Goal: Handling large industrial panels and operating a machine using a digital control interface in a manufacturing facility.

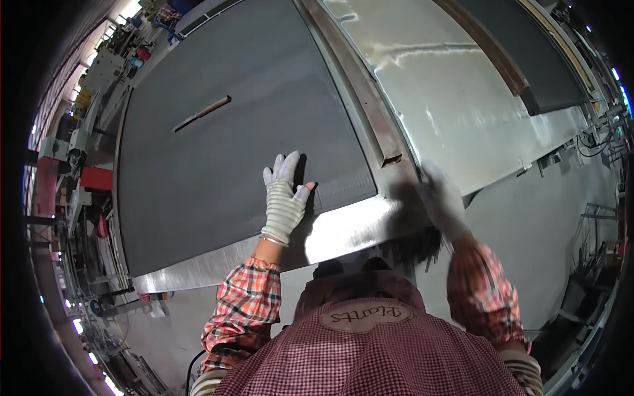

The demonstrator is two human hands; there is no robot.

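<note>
Clock centred on the view, twelve pointing away from the wearer: here's the left hand [282, 201], gloved, just off centre toward nine, palm down over the big dark sheet [218, 171], which spreads from nine round to twelve. Fingers point to twelve, thumb splayed toward two with its tip bare, nothing pinched; whether the palm presses down, I can't tell. Its forearm comes in from seven. Over at three, the right hand [444, 203], gloved too and blurred, fingers angled to eleven, forearm from four. Its grip? Can't tell. Near its fingertips, the open end of a brown bar [360, 89]. And at ten, a slim tool [203, 113] lies on the sheet, well apart from both hands.
</note>
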